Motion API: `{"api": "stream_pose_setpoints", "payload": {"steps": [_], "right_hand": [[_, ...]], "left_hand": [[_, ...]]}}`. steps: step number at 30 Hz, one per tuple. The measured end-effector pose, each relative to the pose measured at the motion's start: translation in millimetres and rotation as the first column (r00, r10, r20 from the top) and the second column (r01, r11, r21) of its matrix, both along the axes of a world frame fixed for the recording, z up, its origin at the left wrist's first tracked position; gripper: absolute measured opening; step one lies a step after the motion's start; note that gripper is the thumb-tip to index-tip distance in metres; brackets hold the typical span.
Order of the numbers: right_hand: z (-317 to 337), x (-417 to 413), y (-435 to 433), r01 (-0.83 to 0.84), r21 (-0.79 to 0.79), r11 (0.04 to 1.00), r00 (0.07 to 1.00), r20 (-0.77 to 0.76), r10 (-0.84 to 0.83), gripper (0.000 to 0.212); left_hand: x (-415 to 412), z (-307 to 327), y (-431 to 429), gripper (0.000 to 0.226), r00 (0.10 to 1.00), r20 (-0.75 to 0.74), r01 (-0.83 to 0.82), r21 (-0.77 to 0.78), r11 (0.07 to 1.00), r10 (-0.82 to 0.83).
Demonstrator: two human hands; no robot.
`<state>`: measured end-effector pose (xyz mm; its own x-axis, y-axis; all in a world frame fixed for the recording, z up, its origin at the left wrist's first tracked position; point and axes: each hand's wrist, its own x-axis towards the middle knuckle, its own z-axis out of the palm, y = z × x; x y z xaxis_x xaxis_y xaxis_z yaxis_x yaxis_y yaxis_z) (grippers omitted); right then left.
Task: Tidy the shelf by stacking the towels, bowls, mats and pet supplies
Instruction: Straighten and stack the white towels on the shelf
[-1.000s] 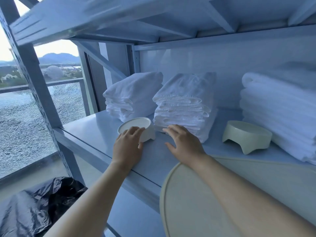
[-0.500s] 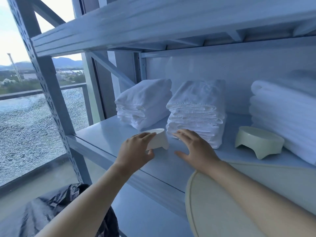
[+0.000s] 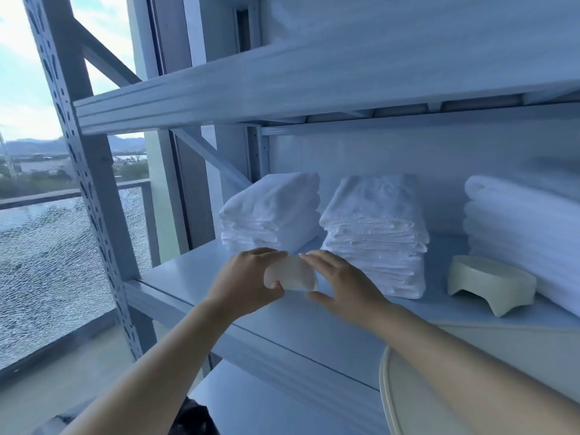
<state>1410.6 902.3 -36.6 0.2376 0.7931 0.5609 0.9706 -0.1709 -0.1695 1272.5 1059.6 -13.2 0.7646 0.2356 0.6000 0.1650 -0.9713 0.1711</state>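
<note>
A small white pet bowl (image 3: 293,274) is lifted off the grey shelf board (image 3: 194,277) and tipped on its side. My left hand (image 3: 248,282) grips it from the left. My right hand (image 3: 342,284) is beside it on the right, fingers spread and touching its top edge. A second cream bowl (image 3: 491,282) on short legs stands on the shelf at the right. Three stacks of folded white towels line the back: left (image 3: 273,208), middle (image 3: 376,227), right (image 3: 527,233). A cream mat (image 3: 417,390) with a rounded corner overhangs the shelf's front edge under my right forearm.
The upper shelf board (image 3: 314,83) hangs close above. A perforated upright post (image 3: 91,183) bounds the shelf at the left, with a cracked glass balcony panel (image 3: 47,262) behind it. A black bag (image 3: 194,419) lies on the floor below.
My left hand has lifted the white bowl off the shelf and tipped it. My right hand has moved in against it. The view has tilted upward.
</note>
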Motion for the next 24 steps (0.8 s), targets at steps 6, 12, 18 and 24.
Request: {"api": "stream_pose_setpoints", "payload": {"steps": [6,12,18,24], "right_hand": [[-1.7,0.0,4.4,0.048,0.033,0.998,0.999,-0.019,-0.048,0.064],[-4.7,2.2,1.9,0.1,0.07,0.992,0.991,-0.097,-0.093,0.069],[-3.8,4.4,-0.4,0.091,0.045,0.995,0.994,-0.072,-0.088,0.07],[-2.6,-1.2,6.4,0.089,0.07,0.994,0.992,-0.095,-0.082,0.07]], "left_hand": [[9.5,0.1,7.7,0.047,0.994,0.075,0.085,-0.016,0.996,-0.084],[20.7,1.2,11.9,0.031,0.979,0.172,0.12,-0.03,0.992,-0.113],[26.8,-2.5,12.0,0.03,0.967,0.204,0.164,-0.048,0.985,-0.151],[27.7,-8.6,11.5,0.042,0.971,0.18,0.164,-0.045,0.985,-0.154]]}}
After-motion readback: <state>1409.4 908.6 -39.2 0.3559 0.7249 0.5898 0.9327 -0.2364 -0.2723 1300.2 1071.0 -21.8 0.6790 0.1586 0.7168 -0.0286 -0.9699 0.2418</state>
